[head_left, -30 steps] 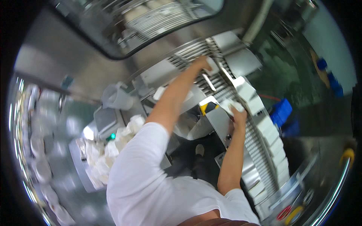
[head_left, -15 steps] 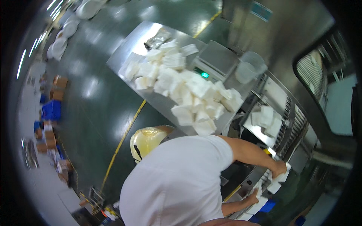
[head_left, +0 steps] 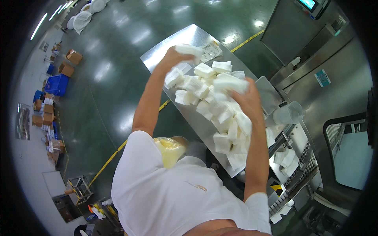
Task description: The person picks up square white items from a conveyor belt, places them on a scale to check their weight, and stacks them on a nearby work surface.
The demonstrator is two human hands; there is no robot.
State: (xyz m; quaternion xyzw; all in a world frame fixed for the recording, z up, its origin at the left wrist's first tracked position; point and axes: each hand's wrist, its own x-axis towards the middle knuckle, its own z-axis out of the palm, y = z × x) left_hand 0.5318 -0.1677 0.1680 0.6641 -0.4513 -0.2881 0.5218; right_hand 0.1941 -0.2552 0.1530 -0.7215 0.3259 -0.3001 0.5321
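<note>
Over the far left of the steel table (head_left: pixel 159 50), my left hand (head_left: pixel 176 58) is closed on a white folded pad (head_left: pixel 190 50), blurred by motion. My right hand (head_left: pixel 249 98) grips another white folded pad (head_left: pixel 231 84) above the right side of a heap of similar pads (head_left: pixel 204 106). These pads are thick, soft-looking rectangles, lying loosely across one another along the table. Behind my left hand's pad lies a clear printed plastic wrapper (head_left: pixel 212 52).
A weighing scale's grey plate (head_left: pixel 268 94) and a clear plastic jug (head_left: pixel 288 113) stand right of the heap. Beyond them is a roller conveyor (head_left: pixel 303 169) with more white pads (head_left: pixel 286 161) beside it. A yellow plastic-covered seat (head_left: pixel 170 148) is near my left side.
Both hands have moved from white pads by the conveyor at lower right up and left to the steel table, each now with a pad. My view has turned too.
</note>
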